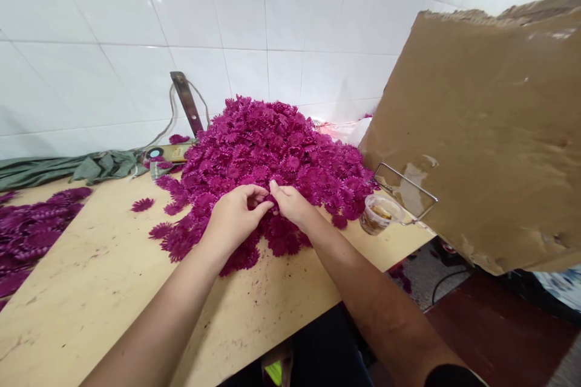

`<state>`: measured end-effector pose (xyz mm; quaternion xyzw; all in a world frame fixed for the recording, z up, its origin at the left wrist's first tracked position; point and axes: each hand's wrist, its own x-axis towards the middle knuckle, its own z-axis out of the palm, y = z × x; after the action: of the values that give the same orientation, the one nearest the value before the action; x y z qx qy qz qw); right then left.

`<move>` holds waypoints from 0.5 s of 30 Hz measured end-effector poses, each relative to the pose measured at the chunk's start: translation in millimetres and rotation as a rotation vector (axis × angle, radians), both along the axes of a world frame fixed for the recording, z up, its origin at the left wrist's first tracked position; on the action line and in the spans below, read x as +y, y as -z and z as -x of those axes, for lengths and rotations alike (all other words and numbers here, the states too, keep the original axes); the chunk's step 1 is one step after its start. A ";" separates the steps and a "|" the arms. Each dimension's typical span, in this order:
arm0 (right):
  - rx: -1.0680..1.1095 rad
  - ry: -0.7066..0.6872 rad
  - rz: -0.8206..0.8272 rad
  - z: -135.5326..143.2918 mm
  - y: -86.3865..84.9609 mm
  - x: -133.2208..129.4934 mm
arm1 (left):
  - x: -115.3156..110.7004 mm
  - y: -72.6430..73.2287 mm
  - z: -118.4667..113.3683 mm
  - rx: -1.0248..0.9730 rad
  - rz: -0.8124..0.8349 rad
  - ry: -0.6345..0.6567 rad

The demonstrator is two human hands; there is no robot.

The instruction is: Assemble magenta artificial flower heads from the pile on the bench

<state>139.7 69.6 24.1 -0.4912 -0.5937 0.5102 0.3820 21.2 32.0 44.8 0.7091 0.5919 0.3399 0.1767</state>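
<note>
Where a white tiled wall [245, 18] backs the tan tabletop [100, 278], we see on the latter a mound of magenta flower heads [272, 145], the left hand [238, 214] and right hand [293, 205] close together before it, fingers curled, though we cannot tell whether they pinch one, and a clear cup [380, 215] at right.

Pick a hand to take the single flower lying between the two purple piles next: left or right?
Left, most likely. The left hand is nearer the single flower; the right hand sits farther off and would probably have to cross the left arm. Both hands are at the big pile.
</note>
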 end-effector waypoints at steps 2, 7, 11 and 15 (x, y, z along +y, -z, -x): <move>0.060 -0.020 0.033 -1.0 -1.9 -3.2 | -2.1 0.6 0.8 0.127 -0.051 0.004; 0.173 -0.185 -0.094 -7.4 -6.0 -11.6 | -0.1 2.5 1.2 0.110 -0.253 -0.075; 0.207 -0.249 -0.216 -4.2 -8.9 -14.4 | 13.9 0.7 -3.4 -0.414 -0.108 -0.265; 0.096 -0.240 -0.277 0.0 -9.5 -21.3 | 31.8 -4.8 2.5 -0.763 -0.034 -0.366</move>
<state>139.7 48.3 33.6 -0.3349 -0.6936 0.4883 0.4103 18.8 63.8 49.5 0.4184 0.5946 0.6135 0.3082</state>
